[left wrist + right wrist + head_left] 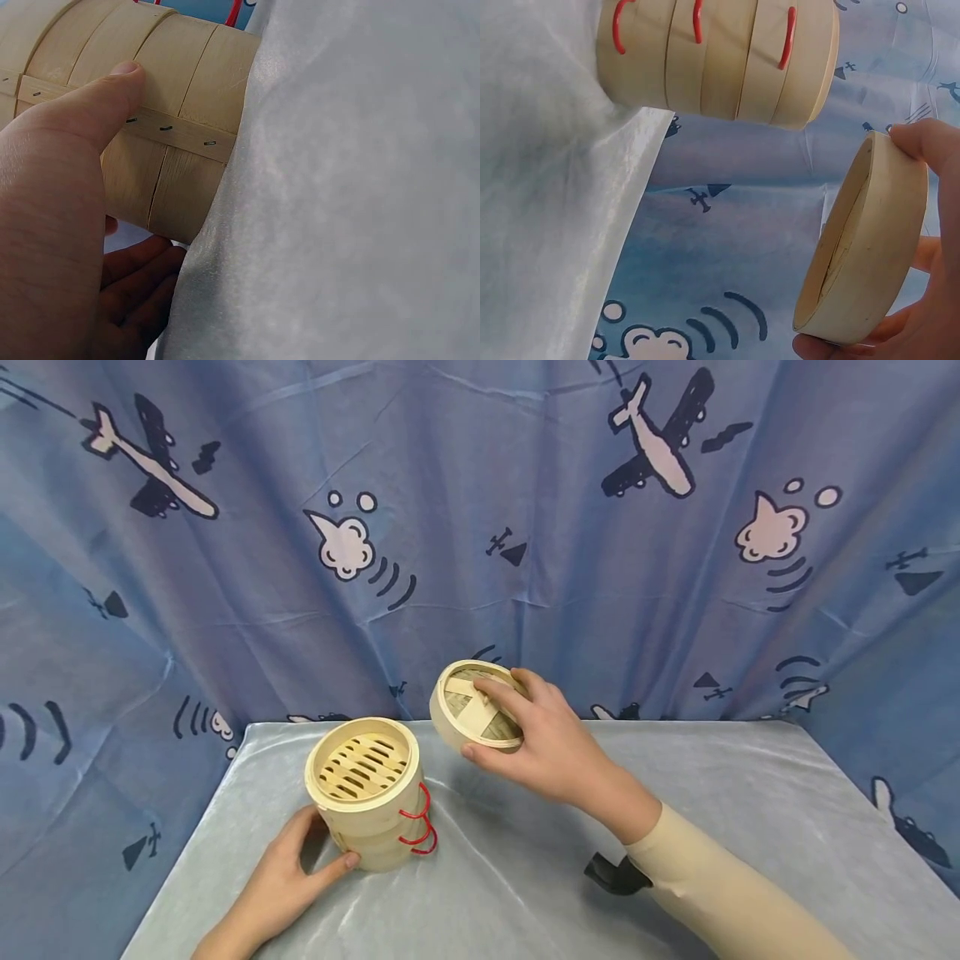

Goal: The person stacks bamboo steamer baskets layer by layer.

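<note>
A round bamboo steamer [375,831] of stacked tiers stands upright on the left part of the table, its slatted top tier uncovered. Red loops [427,810] run down its right side. My left hand [279,881] holds the steamer low on its left; in the left wrist view the thumb [124,90] lies along the wall, with the other fingers round the far side. Up and to the right, my right hand [558,747] grips the bamboo lid [459,727] by its rim, tilted in the air apart from the steamer. The right wrist view shows the lid's hollow underside [840,240].
Pale grey velvety cloth [525,877] covers the table. Behind its back edge hangs a blue curtain [465,527] printed with planes and clouds. A black curved piece [617,874] shows beside my right wrist, under the beige sleeve [720,881].
</note>
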`<state>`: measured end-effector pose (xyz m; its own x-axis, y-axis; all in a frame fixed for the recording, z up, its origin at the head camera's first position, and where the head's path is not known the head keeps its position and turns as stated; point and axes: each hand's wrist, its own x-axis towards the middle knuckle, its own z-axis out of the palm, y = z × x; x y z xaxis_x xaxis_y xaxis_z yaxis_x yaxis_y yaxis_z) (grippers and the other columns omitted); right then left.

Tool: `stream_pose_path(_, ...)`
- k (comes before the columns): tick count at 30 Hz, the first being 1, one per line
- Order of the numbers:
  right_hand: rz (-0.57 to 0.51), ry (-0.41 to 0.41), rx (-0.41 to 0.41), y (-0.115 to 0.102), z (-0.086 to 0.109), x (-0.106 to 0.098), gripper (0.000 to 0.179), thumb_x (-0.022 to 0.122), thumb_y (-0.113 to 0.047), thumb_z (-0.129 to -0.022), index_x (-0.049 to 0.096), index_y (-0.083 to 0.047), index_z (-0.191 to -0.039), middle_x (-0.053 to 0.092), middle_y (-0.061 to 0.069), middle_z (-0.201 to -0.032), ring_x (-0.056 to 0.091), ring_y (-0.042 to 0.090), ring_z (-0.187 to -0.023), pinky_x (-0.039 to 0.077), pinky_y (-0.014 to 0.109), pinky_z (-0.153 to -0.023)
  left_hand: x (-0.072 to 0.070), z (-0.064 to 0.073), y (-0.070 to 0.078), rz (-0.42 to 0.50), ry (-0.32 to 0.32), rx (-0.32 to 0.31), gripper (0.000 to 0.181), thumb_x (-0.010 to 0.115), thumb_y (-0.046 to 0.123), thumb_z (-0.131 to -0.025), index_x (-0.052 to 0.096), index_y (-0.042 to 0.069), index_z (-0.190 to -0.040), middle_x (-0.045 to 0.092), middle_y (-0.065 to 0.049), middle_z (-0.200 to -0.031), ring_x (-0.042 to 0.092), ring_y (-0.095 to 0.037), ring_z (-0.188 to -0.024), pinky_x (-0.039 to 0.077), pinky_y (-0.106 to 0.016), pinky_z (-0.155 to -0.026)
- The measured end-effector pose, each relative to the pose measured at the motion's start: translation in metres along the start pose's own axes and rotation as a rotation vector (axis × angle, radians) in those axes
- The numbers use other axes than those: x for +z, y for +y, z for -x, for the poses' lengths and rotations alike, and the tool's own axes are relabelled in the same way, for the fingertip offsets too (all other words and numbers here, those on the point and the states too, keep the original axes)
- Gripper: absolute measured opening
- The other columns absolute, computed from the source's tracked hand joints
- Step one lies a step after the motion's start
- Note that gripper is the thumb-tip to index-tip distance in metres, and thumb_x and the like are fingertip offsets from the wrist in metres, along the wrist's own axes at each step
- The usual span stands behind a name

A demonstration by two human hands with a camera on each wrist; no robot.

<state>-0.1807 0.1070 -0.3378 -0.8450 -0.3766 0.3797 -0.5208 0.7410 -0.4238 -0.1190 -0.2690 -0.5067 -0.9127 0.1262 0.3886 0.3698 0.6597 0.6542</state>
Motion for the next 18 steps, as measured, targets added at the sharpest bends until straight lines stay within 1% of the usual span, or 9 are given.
stream_pose_path(5, -0.022, -0.032, -0.014, -0.009, -0.006, 0.000, 0.082, 0.077, -0.068, -0.091, 0.053, -0.035, -0.162, 0.042, 0.020, -0.163, 0.045, 0.045, -0.142, 0.050, 0.063, -0.106, -0.001, -0.001, 0.006, -0.001, 0.004, 0.004, 0.075, 0.097, 0.033, -0.085, 0.060, 0.014, -0.148, 0.069, 0.001, -0.133, 0.065, -0.019, -0.119, 0.037, -0.009, -0.104)
stream_pose_path(10, -0.029, -0.036, -0.063, -0.020, -0.011, 0.004, 0.083, 0.078, -0.067, -0.090, 0.053, -0.035, -0.162, 0.043, 0.020, -0.161, 0.045, 0.043, -0.142, 0.050, 0.062, -0.108, 0.000, 0.000, 0.003, -0.002, 0.002, 0.010, 0.075, 0.097, 0.033, -0.086, 0.060, 0.013, -0.147, 0.069, 0.001, -0.134, 0.065, -0.018, -0.119, 0.037, -0.008, -0.104)
stream_pose_path(14, -0.030, -0.031, -0.113, -0.029, -0.015, 0.009, 0.083, 0.078, -0.067, -0.089, 0.054, -0.034, -0.161, 0.046, 0.021, -0.159, 0.048, 0.042, -0.137, 0.050, 0.060, -0.106, -0.001, 0.000, 0.001, 0.000, -0.003, 0.002, 0.076, 0.097, 0.033, -0.086, 0.059, 0.012, -0.148, 0.069, 0.000, -0.135, 0.065, -0.019, -0.121, 0.036, -0.007, -0.105)
stream_pose_path(18, -0.014, -0.043, -0.144, -0.035, -0.018, 0.013, 0.083, 0.079, -0.066, -0.088, 0.056, -0.032, -0.160, 0.048, 0.020, -0.155, 0.050, 0.040, -0.134, 0.051, 0.058, -0.104, -0.001, -0.001, 0.003, 0.006, -0.010, -0.002, 0.076, 0.096, 0.034, -0.086, 0.059, 0.013, -0.149, 0.069, 0.000, -0.135, 0.064, -0.020, -0.123, 0.036, -0.007, -0.106)
